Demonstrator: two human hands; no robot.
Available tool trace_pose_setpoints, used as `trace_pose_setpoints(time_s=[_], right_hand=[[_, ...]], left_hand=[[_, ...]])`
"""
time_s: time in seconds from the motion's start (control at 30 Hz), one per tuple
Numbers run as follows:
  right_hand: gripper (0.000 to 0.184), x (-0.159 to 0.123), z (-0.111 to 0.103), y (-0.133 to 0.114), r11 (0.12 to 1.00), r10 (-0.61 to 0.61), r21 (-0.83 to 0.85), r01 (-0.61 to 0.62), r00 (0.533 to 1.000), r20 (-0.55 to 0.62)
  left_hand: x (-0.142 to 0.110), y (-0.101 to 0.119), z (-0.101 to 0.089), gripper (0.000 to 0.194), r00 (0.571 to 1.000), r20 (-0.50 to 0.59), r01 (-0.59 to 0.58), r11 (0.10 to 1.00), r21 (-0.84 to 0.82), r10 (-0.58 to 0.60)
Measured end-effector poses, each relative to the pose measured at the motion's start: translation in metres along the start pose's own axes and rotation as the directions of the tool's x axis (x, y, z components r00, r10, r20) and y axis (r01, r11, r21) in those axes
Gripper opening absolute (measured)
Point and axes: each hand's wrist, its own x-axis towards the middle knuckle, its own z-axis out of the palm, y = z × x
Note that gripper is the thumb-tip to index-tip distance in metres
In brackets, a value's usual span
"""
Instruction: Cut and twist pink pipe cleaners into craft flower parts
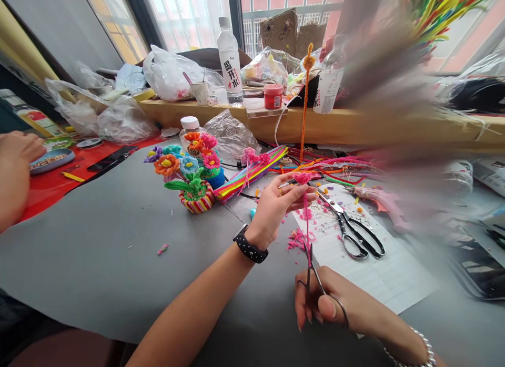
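Observation:
My left hand (278, 206), with a black watch on its wrist, pinches a pink pipe-cleaner flower (302, 177) whose stem hangs straight down. Below it, my right hand (325, 298) has its fingers through the handles of small scissors (310, 264). Their slightly parted blades are around or beside the lower end of the pink stem; I cannot tell which. Pink fuzz trimmings (299, 240) lie just behind the blades. Larger black-handled shears (351, 225) rest on a white sheet of paper (389, 272) to the right.
A striped pot of pipe-cleaner flowers (197, 199) stands left of my hands, near a bundle of coloured pipe cleaners (252, 175). A pink glue gun (384, 204) lies to the right. Water bottle (230, 67) stands on the ledge. Another person's hand (19, 149) is far left. A large blur covers the right.

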Motion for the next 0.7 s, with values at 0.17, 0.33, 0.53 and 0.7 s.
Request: trace_pose_setpoints(time_s=[0.17,0.33,0.53,0.7], right_hand=[[0.078,0.0012,0.0017,0.0003,0.999,-0.026,0.043,0.026,1.0,-0.005],[0.078,0.0006,0.001,-0.0008,0.995,-0.06,0.082,0.06,0.998,-0.008],[0.075,0.0002,0.0013,0.0024,0.992,-0.091,0.09,0.093,0.996,-0.024],[0.072,0.0014,0.0002,0.0051,0.988,-0.103,0.112,0.11,0.993,-0.063]], left_hand=[[-0.0015,0.0001,0.0019,0.038,0.999,-0.003,0.034,0.999,0.017,-0.033],[-0.0026,-0.0005,0.0022,0.037,0.999,0.012,0.037,0.999,0.033,-0.037],[-0.001,-0.0017,0.0021,0.035,0.999,0.006,0.035,0.999,0.027,-0.035],[-0.0002,-0.0025,0.0012,0.035,1.0,-0.012,0.018,1.0,0.011,-0.017]])
